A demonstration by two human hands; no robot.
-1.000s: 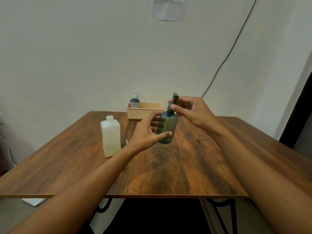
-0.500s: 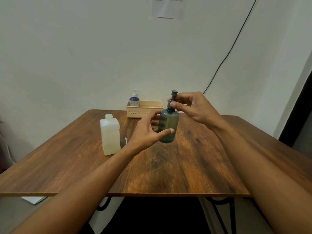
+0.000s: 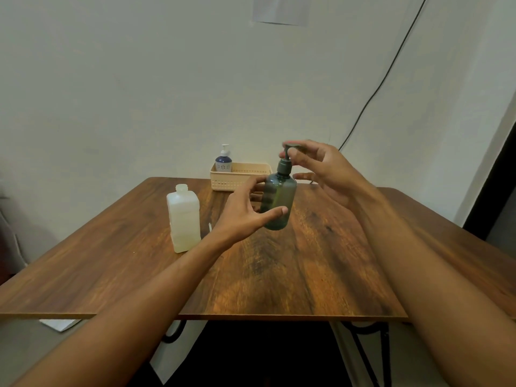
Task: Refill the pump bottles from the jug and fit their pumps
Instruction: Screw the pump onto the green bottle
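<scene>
At frame centre, the green bottle [image 3: 277, 201] is held aloft by the left hand [image 3: 245, 216]; its pump [image 3: 286, 162] is pinched by the right hand [image 3: 321, 169]. Pump fitting seems underway; further twisting is probably needed.

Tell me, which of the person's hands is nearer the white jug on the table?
The left. The left hand holds the green bottle just right of the white jug; the right hand is farther right, at the bottle's pump.
</scene>
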